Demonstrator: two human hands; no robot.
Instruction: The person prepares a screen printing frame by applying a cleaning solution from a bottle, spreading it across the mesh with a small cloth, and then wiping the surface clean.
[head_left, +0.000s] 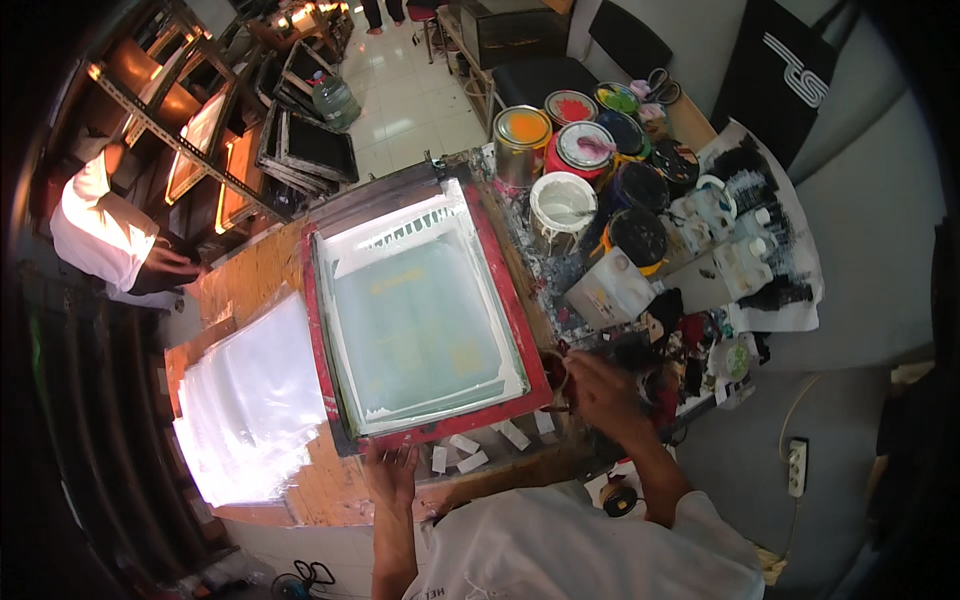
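Observation:
A screen-printing frame point(537, 375) with red edges and a pale green mesh lies on the table in front of me. White ink or emulsion borders the mesh. My left hand point(392, 474) is at the frame's near edge, by its left corner, fingers apart and touching or just below the rim. My right hand point(604, 396) is just beyond the near right corner, its fingers bent together beside a thin tan loop. What lies between those fingers is too dark to make out. Several small white pieces point(472, 462) lie along the near edge of the frame.
Clear plastic sheets point(250, 400) are piled left on the wooden table point(330, 490). Paint cans point(522, 150), a white tub point(563, 215) and plastic bottles point(610, 285) crowd the right side. Another person point(105, 225) stands far left by a rack. A power strip point(797, 467) hangs at right.

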